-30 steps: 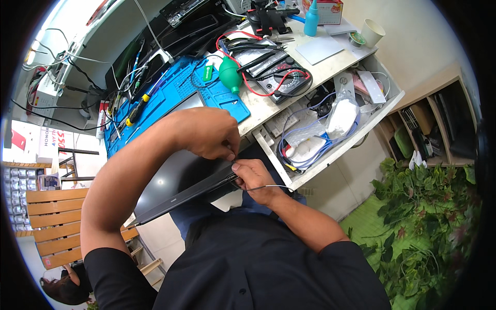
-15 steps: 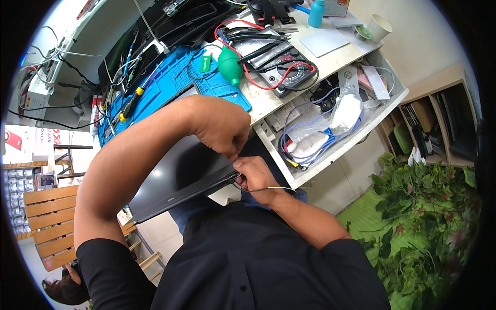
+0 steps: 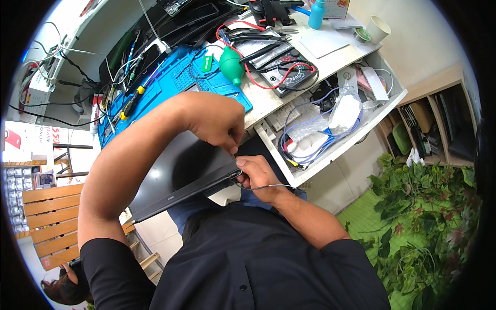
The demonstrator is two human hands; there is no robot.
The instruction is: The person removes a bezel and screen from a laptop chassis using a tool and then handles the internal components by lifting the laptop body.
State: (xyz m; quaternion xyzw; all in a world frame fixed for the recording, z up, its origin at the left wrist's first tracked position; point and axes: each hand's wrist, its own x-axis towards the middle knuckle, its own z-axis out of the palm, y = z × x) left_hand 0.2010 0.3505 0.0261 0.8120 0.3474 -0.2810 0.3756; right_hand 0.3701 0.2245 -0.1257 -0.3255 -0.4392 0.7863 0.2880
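Note:
A black laptop screen lies tilted over my lap, its bottom bezel toward me and its right corner between my hands. My left hand reaches across from the left and bends down at the screen's right edge, thumb and fingertips pinched together. Whatever those fingertips hold is too small to make out. Just below them, my right hand is closed on the screen's lower right corner, thumb on top and fingers curled beneath. By that hand a dark hinge shows, and a thin cable runs out past my wrist.
Ahead is a desk with a blue repair mat, a yellow-black screwdriver, a green air blower and an analog multimeter. An open drawer full of cables juts out right of my hands. Leafy plants stand farther right.
My left hand has shifted slightly left, its pinched fingertips now a little above my right thumb. The right hand keeps its hold on the corner; the thin cable beside it has moved slightly.

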